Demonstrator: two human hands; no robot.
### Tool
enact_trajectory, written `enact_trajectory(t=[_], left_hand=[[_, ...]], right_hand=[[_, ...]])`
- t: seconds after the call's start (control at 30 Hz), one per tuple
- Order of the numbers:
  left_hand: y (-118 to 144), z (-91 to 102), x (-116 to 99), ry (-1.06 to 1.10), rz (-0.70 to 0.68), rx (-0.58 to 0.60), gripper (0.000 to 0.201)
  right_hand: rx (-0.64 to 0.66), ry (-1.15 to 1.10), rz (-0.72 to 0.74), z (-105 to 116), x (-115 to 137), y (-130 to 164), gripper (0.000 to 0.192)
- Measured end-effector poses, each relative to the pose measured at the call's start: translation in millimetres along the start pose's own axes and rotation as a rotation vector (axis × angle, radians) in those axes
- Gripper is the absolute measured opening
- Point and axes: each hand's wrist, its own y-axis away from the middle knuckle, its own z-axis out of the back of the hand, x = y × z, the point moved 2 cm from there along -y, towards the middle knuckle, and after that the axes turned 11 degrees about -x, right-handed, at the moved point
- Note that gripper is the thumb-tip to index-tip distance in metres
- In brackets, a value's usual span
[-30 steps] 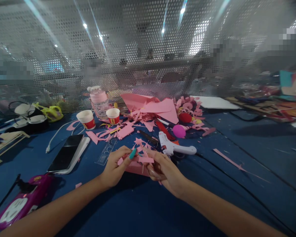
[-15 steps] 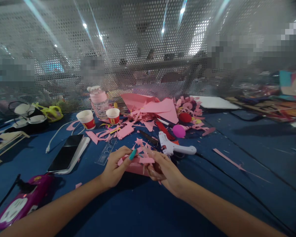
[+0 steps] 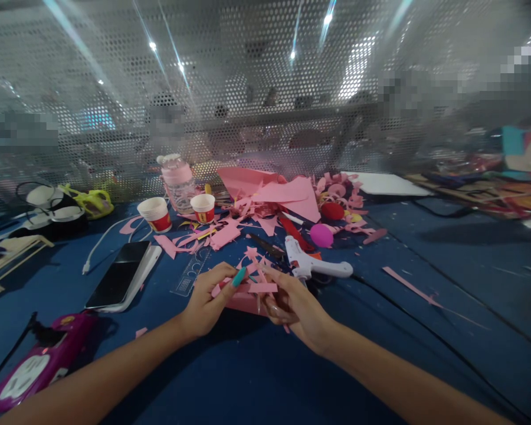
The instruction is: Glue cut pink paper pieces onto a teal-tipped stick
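Pinched between the thumb and fingers of my left hand point(image 3: 210, 300) is a pink paper strip point(image 3: 264, 288), which stretches toward the right. My right hand point(image 3: 297, 307) is closed at the strip's other end, its fingers curled around small pink pieces partly hidden by the hand. Under both hands lies a larger pink paper piece point(image 3: 248, 303). Just beyond the fingers are pink cut-outs point(image 3: 251, 254), one star-shaped. A white glue gun point(image 3: 318, 267) rests on its side to the right of my right hand. A clear stencil ruler point(image 3: 191, 273) lies behind my left hand.
Pink paper scraps point(image 3: 287, 198) are heaped at the back, near scissors with red handles point(image 3: 297, 233). Two paper cups point(image 3: 154, 215) and a bottle point(image 3: 177, 180) stand left of them. A phone point(image 3: 120, 276) and a purple device point(image 3: 39, 366) lie at left; the glue gun's cord point(image 3: 425, 333) crosses the right side.
My hands stay almost in place. The fingers of my right hand have shifted slightly around the pink paper; a small pink end now shows below them.
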Motion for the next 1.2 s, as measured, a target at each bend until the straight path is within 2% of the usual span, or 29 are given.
enact_trajectory(t=[0.23, 0.37, 0.53, 0.67, 1.2], left_hand=[[1.9, 1.5, 0.4, -0.003, 0.028, -0.015, 0.022], [1.6, 1.4, 3.7, 0.155, 0.076, -0.082, 0.034], [0.9, -2.1, 14.3, 0.402, 0.254, -0.097, 0.033], [1.5, -2.6, 17.4, 0.444, 0.342, -0.141, 0.031], [-0.5, -3.3, 10.7, 0.443, 0.296, -0.128, 0.023]], right_hand=[[0.003, 0.024, 0.018, -0.5, 0.7, 0.2, 0.036], [-0.027, 0.047, 0.074, -3.2, 3.1, 2.5, 0.034], [-0.056, 0.085, 0.124, -5.3, 1.5, 3.2, 0.032], [-0.081, 0.093, 0.141, -6.5, 1.2, 3.0, 0.034], [-0.11, 0.256, 0.23, -9.8, 5.4, 3.6, 0.033]])
